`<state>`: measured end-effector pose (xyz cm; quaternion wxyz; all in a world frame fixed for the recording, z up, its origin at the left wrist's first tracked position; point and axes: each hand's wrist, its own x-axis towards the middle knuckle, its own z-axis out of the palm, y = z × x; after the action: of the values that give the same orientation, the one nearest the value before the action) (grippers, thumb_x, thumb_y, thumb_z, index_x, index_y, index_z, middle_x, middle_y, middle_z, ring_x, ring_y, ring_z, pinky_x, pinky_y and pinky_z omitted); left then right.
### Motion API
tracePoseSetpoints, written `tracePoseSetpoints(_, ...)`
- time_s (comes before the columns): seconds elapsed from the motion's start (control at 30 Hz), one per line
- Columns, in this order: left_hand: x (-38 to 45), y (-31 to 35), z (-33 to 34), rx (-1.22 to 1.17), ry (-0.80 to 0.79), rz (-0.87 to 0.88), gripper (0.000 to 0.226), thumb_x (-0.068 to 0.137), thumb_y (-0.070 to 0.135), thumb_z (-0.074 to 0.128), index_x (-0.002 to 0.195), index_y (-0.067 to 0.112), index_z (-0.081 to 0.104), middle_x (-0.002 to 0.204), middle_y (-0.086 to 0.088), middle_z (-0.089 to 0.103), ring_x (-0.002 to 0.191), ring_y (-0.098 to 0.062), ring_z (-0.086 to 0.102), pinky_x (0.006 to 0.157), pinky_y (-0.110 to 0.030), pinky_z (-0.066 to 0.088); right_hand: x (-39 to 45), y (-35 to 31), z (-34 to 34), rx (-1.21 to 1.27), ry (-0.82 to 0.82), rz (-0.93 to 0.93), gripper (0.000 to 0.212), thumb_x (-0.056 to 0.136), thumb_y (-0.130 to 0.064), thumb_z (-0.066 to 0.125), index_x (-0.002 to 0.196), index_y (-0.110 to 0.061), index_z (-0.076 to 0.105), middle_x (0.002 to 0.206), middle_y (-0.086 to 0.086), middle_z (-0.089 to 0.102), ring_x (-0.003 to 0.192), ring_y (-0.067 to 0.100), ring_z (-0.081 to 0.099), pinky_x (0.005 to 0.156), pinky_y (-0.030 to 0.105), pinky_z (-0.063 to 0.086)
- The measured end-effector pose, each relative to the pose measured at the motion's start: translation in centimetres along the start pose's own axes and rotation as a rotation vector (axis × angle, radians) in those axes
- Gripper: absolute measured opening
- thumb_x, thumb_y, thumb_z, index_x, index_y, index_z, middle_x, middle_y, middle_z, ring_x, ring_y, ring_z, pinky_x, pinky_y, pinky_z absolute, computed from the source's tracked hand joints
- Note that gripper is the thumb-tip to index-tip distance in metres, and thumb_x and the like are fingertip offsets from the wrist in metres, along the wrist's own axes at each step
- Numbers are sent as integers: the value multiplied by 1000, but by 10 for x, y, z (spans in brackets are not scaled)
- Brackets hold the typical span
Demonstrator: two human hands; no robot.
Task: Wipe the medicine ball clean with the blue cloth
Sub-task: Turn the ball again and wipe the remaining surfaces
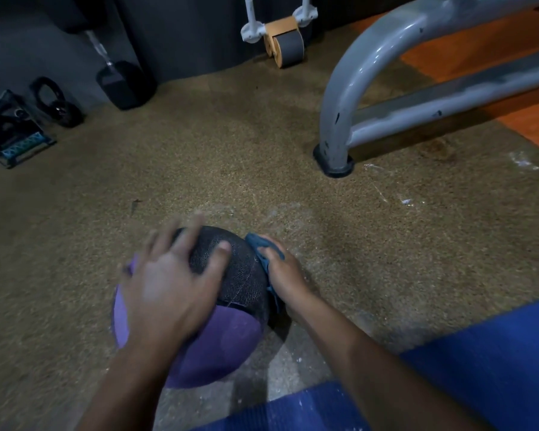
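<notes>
The ball [231, 293], purple and black, sits on the speckled floor [231, 157] right in front of a blue mat [479, 368]. Left hand [171, 284] lies flat on top of it, fingers spread, grip released. Right hand [285, 270] has its grip clenched around the cloth [263, 245] and presses it against the ball's right side. Grey frame [355, 88] stands further back on the right, dumbbell [119, 79] at the wall.
</notes>
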<state>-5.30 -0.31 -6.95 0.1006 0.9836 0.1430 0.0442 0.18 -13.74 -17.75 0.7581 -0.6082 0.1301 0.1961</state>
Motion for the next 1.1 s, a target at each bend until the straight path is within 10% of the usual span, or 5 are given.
tracePoseSetpoints(0.27,28,1,-3,-5,-44,-130,60,80,79,40,130,49,55,144,17,49,130,-25,47,101,-51,43,-12,26,12,107,115,15,34,103,-23,45,135,-28,54,133,-2,58,108,11,58,74,18,47)
tracePoseSetpoints(0.4,32,-7,-5,-54,-27,-214,55,81,77,44,128,52,55,142,13,52,125,-30,51,99,-47,43,-69,51,36,-32,257,-243,42,94,-51,47,133,-60,37,146,-18,37,132,4,40,106,30,39)
tracePoseSetpoints(0.6,29,-22,-7,-147,29,-270,54,82,75,47,128,48,56,137,3,57,121,-34,54,93,-42,42,-61,15,49,-519,207,-593,54,89,-56,35,143,-52,35,144,-14,32,131,9,27,105,26,26)
tracePoseSetpoints(0.83,24,-33,-4,-242,107,-359,55,78,78,49,125,52,57,135,7,58,121,-33,54,98,-48,44,-15,40,35,-55,142,-217,37,102,-23,49,135,-38,51,142,-6,49,130,11,48,105,29,40)
tracePoseSetpoints(1.1,24,-25,0,-196,96,-340,61,77,81,45,128,48,56,136,2,58,120,-36,54,98,-50,46,-92,18,62,-606,239,-733,58,84,-46,44,140,-58,34,148,-11,30,133,16,26,105,27,27)
